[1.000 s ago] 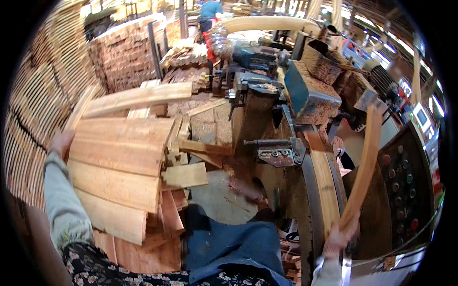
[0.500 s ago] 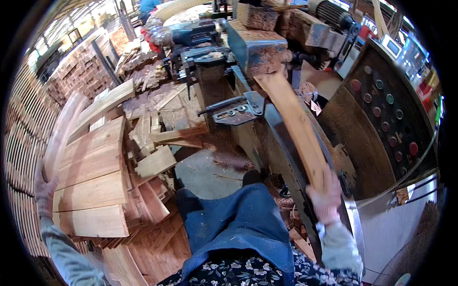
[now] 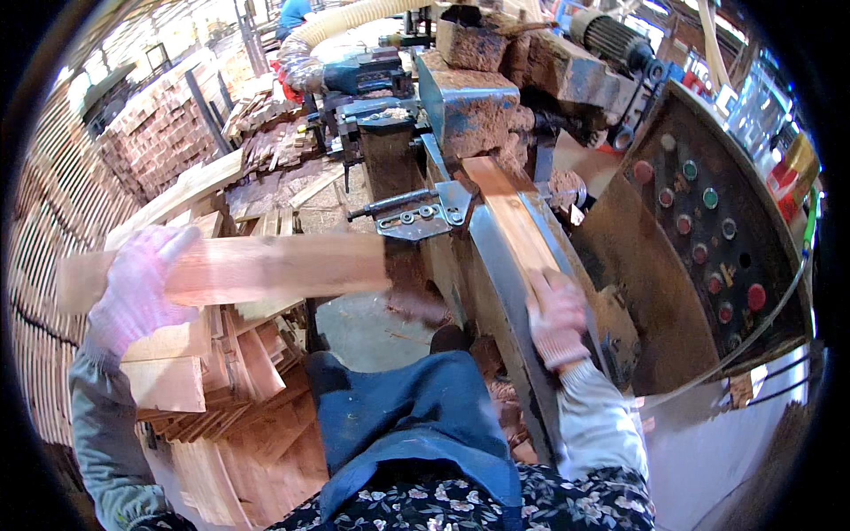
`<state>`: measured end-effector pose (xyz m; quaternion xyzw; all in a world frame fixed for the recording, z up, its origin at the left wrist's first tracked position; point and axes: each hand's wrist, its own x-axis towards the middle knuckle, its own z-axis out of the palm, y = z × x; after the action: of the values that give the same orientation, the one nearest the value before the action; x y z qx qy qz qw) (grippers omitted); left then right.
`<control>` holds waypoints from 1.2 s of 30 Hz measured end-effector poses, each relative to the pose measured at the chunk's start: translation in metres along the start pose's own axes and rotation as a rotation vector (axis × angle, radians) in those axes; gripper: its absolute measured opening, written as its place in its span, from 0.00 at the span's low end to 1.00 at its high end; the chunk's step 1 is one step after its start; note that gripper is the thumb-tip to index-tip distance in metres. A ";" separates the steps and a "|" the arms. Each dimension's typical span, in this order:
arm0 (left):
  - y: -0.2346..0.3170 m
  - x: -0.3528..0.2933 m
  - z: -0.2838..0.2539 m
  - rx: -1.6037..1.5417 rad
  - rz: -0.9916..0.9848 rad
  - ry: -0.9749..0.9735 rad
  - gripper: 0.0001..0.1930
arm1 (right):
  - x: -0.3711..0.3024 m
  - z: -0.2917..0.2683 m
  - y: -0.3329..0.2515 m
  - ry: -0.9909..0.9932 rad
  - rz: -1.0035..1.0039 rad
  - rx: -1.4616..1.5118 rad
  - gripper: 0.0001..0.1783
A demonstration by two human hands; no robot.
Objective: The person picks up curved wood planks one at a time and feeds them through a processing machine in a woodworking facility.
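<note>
My gloved left hand grips a wooden board near its left end. That board is lifted level over the stack of boards, slightly blurred, its far end pointing toward the machine. On the right, my gloved right hand has its fingers over the near end of another wooden board. This second board lies along the metal infeed bed, its front end at the sawdust-covered blue machine head. A metal side guide stands left of the bed.
A dark control panel with several buttons rises to the right of the bed. Offcuts and sawdust cover the floor ahead on the left. Farther back are stacked wood blocks and a pale flexible hose. An electric motor sits behind the machine.
My left hand has picked a board up off the stack and swung it level toward the right. My right hand has moved forward, and the board under it sits farther into the machine.
</note>
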<state>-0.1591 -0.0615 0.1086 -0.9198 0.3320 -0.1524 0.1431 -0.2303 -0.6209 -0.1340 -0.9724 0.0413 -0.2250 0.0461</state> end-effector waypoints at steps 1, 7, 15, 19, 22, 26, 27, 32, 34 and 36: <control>0.011 0.016 0.003 -0.024 0.046 0.039 0.44 | 0.023 0.021 0.003 0.024 -0.045 -0.080 0.19; 0.086 0.125 0.002 -0.071 0.271 -0.287 0.46 | 0.083 0.020 -0.015 -0.020 -0.141 0.688 0.26; 0.190 0.206 0.005 -0.233 0.721 0.083 0.52 | -0.029 -0.131 -0.063 -0.179 -0.187 0.326 0.42; 0.148 0.155 -0.030 -0.362 0.163 0.166 0.53 | -0.158 -0.140 -0.015 -0.135 0.099 0.198 0.34; 0.077 0.094 0.009 -0.387 -0.400 0.454 0.40 | -0.231 -0.158 -0.005 -0.149 0.123 -0.067 0.36; -0.084 -0.205 0.113 -0.393 -1.176 0.897 0.36 | -0.183 -0.125 0.016 -0.044 -0.166 -0.025 0.34; -0.120 -0.304 0.152 -0.362 -1.413 0.968 0.36 | -0.163 -0.105 0.021 0.023 -0.226 0.004 0.35; -0.086 -0.371 0.277 -1.678 -1.387 1.175 0.31 | -0.033 -0.053 0.019 -0.001 -0.144 -0.020 0.16; -0.109 -0.402 0.292 -1.492 -1.460 1.157 0.27 | 0.017 -0.010 0.013 0.022 -0.170 -0.020 0.16; -0.141 -0.405 0.306 -1.281 -1.488 1.132 0.24 | 0.067 0.025 0.017 0.065 -0.231 -0.021 0.15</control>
<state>-0.2607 0.3572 -0.1941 -0.5916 -0.2635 -0.3960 -0.6510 -0.1606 -0.6426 -0.1295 -0.9633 -0.0673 -0.2596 0.0082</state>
